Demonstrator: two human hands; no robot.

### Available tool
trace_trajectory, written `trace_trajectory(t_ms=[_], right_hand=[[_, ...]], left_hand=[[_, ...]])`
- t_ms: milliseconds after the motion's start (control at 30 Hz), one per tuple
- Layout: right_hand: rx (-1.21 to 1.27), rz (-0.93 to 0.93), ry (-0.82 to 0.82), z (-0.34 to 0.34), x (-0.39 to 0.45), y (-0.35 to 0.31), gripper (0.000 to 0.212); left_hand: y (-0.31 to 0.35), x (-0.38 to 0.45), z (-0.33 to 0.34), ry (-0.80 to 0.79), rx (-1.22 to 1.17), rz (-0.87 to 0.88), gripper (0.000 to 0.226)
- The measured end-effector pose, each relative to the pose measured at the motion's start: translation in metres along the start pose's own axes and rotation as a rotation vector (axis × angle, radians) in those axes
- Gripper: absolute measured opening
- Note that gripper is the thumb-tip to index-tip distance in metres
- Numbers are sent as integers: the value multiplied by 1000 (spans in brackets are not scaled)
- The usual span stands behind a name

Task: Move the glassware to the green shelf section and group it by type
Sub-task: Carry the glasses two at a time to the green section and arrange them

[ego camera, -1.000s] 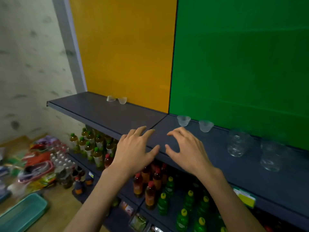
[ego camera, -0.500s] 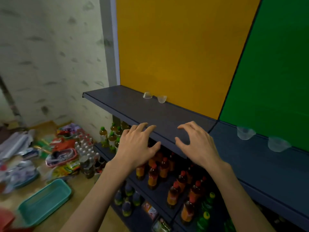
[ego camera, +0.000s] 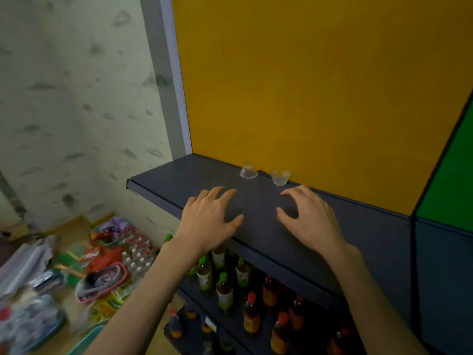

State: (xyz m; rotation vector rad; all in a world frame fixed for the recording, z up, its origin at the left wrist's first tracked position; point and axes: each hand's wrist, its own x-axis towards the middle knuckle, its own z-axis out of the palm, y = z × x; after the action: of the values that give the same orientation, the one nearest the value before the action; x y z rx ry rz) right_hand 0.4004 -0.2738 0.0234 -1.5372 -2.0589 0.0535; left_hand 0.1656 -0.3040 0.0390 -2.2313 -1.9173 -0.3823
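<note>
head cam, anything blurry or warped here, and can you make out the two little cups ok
Head view: wide-angle lens bends the shelf edge and tilts the panel seams; the floor clutter at lower left is motion-smeared; both hands, left hand and right hand, look fairly sharp; the clear cups are faint against the yellow panel; lighting is dim and even, no glare.

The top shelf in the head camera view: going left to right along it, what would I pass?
Person's left hand → upside-down clear small cup → upright clear ribbed small cup → person's right hand → green back panel at the far right.
</note>
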Motion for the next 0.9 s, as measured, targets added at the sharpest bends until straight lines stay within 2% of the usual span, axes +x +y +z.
trace_trajectory(t_ms=[333,633,900], right_hand=[[-130,156,-55,37,68,4,46],[-252,324,-10,74,109,-2,48],[-332,530,34,98,140,5,52]], left_hand=[[-54,102,46,-47,-96,95,68],[-87,198,90,-73,-152,257,68],[-113,266,127,-70,-223,268,67]])
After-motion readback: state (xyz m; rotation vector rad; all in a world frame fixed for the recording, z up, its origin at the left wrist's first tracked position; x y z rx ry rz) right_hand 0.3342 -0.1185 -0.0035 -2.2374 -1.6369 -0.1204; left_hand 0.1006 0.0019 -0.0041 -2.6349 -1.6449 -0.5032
